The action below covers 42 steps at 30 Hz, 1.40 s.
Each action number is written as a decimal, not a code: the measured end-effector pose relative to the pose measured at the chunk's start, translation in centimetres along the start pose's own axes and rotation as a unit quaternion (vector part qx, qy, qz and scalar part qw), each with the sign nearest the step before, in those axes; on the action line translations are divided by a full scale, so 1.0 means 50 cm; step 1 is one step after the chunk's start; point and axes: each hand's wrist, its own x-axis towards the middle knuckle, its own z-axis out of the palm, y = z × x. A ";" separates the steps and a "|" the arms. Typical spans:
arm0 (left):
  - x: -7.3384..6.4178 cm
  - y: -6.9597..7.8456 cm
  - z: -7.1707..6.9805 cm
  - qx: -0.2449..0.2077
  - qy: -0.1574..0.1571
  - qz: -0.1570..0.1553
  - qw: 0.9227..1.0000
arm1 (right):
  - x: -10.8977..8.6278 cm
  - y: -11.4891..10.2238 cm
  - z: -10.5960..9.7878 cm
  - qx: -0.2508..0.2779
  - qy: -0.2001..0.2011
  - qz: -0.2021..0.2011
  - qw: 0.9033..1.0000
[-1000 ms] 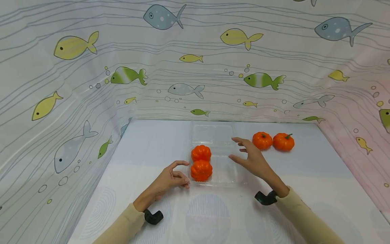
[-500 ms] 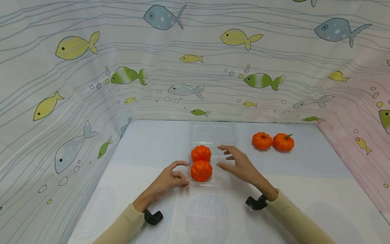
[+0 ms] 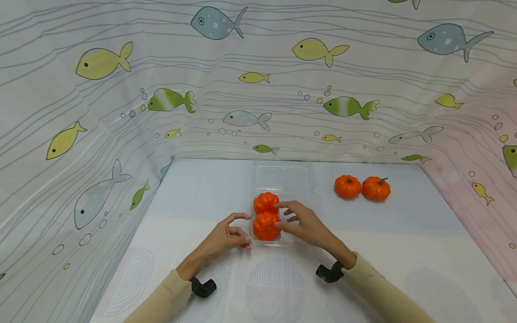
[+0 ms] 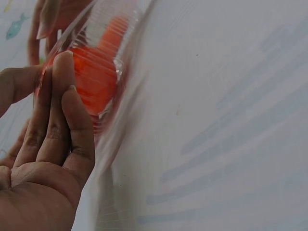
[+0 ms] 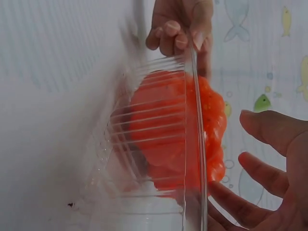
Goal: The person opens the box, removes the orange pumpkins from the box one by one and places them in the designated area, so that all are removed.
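Observation:
A clear plastic clamshell box (image 3: pixel 298 242) sits on the table with its lid (image 3: pixel 282 177) folded back. Two orange toy pumpkins fill its left side, a rear pumpkin (image 3: pixel 265 203) and a front pumpkin (image 3: pixel 266 226), touching each other. My left hand (image 3: pixel 224 235) holds the box's left edge near the front; in the right wrist view its thumb lies at the rim, other fingers curled outside. Over the box, my right hand (image 3: pixel 304 224) has its fingers spread and its tips beside the pumpkins. The right wrist view shows that hand's thumb (image 5: pixel 272 132) apart from the orange surface.
Two more orange pumpkins with green stems, one on the left (image 3: pixel 347 186) and one on the right (image 3: pixel 376 188), stand side by side at the back right of the table. A fish-patterned curtain (image 3: pixel 282 130) rises behind and along both sides.
My right hand has moved left and slightly nearer, from the box's right edge to the pumpkins inside. My left hand, the box and all the pumpkins stay in place.

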 end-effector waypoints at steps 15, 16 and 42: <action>0.000 -0.003 -0.002 -0.001 -0.006 0.009 1.000 | 0.022 -0.021 0.047 -0.050 0.002 0.005 0.999; 0.000 -0.003 -0.002 -0.002 -0.005 0.008 1.000 | 0.023 -0.023 0.048 -0.048 0.005 0.013 0.999; 0.002 -0.002 0.002 -0.006 -0.003 0.001 1.000 | 0.024 -0.008 0.043 0.037 -0.053 0.215 0.975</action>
